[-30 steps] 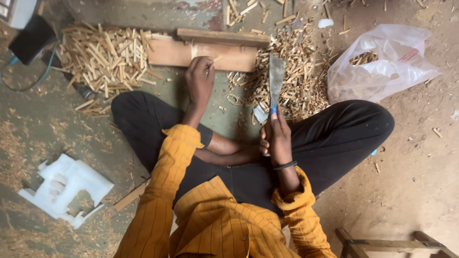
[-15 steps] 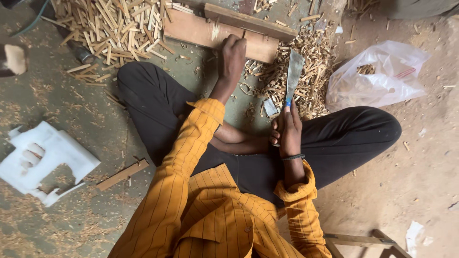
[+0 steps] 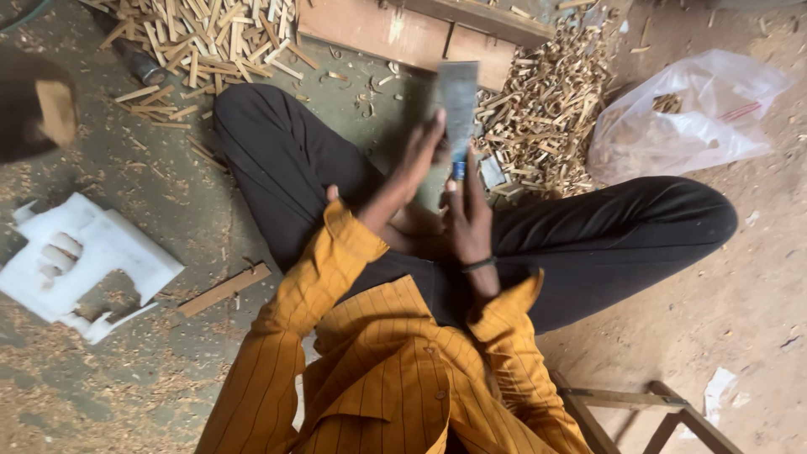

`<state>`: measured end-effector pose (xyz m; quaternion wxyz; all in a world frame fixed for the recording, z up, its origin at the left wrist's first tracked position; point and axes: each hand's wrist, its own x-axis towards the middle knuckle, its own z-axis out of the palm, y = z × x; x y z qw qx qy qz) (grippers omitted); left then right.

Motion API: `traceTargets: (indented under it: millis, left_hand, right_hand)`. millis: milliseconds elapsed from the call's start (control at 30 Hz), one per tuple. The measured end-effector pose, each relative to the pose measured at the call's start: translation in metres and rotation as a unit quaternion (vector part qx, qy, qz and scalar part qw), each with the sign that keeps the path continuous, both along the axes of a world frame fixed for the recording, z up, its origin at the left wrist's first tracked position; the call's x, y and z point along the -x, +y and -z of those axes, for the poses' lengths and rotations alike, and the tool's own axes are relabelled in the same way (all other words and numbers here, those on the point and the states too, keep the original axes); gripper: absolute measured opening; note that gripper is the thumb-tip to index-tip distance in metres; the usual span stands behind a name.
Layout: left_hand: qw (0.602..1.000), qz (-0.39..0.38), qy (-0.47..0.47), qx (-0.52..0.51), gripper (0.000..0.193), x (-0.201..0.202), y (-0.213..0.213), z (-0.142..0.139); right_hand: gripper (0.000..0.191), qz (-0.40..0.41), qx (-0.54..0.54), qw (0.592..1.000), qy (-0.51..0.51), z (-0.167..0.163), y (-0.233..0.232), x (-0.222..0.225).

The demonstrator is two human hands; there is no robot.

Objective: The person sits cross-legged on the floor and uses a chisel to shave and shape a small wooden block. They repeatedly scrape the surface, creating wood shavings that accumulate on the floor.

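Note:
I sit cross-legged on the floor in black trousers and a striped yellow shirt. My right hand (image 3: pixel 467 220) grips the blue handle of a flat metal blade (image 3: pixel 458 94), which points upright away from me. My left hand (image 3: pixel 424 147) is blurred, right beside the blade's lower left edge. Whether it holds anything does not show. A reddish wooden block (image 3: pixel 378 32) lies on the floor beyond my knees. A pile of cut wooden sticks (image 3: pixel 202 35) sits at the far left of it. A heap of curled wood offcuts (image 3: pixel 551 105) lies to the blade's right.
A clear plastic bag (image 3: pixel 685 126) with wood bits lies at the right. A white foam piece (image 3: pixel 88 256) and a loose wood strip (image 3: pixel 223 290) lie at my left, on sawdust. A wooden frame (image 3: pixel 647 408) stands at lower right. A dark object (image 3: pixel 34 109) sits at the left edge.
My left hand has drawn back from the wooden block to the side of the blade. The blade stays upright in my right hand. The view has shifted.

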<state>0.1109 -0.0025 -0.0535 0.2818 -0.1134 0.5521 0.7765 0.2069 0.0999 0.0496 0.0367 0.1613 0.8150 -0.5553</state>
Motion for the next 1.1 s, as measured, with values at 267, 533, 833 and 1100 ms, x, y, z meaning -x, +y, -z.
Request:
traceTargets:
  millis: [267, 533, 833, 1100]
  left_hand:
    - [0.999, -0.028, -0.024, 0.026, 0.039, -0.034, 0.004, 0.022]
    - [0.996, -0.062, 0.055, 0.014, 0.038, -0.029, 0.007, 0.048]
    - [0.987, -0.030, 0.030, 0.157, 0.041, -0.018, 0.007, 0.026]
    - [0.944, -0.001, 0.090, 0.317, 0.044, 0.041, 0.022, 0.041]
  right_hand:
    - [0.060, -0.012, 0.033, 0.998, -0.056, 0.004, -0.037, 0.017]
    - [0.057, -0.017, 0.028, 0.999, -0.042, 0.016, -0.039, 0.022]
    - [0.059, -0.016, 0.018, 0.998, -0.066, 0.017, -0.039, 0.033]
    - [0.054, 0.040, 0.006, 0.992, -0.123, 0.075, -0.033, 0.064]
